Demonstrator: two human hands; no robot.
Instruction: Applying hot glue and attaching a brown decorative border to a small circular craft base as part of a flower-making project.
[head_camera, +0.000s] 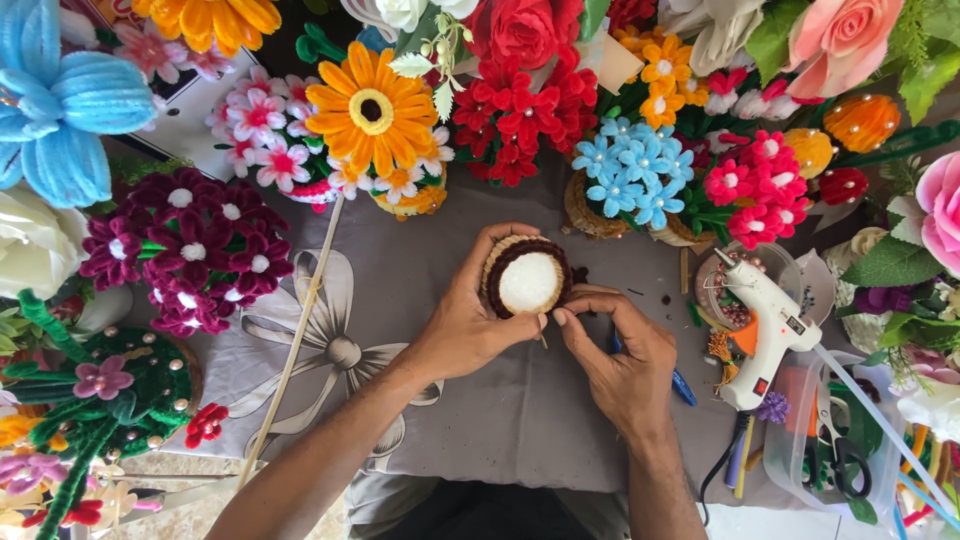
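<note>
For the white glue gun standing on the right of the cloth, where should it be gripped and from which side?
Probably by its handle, coming from the right. The glue gun stands with its nozzle pointing up-left, toward the right hand, and its handle angling down; the cord leaves the butt, so grip above it.

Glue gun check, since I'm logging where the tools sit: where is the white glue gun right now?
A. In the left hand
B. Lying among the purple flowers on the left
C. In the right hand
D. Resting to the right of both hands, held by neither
D: the white glue gun rests right of the right hand, while the left hand holds a round white-topped piece.
</note>
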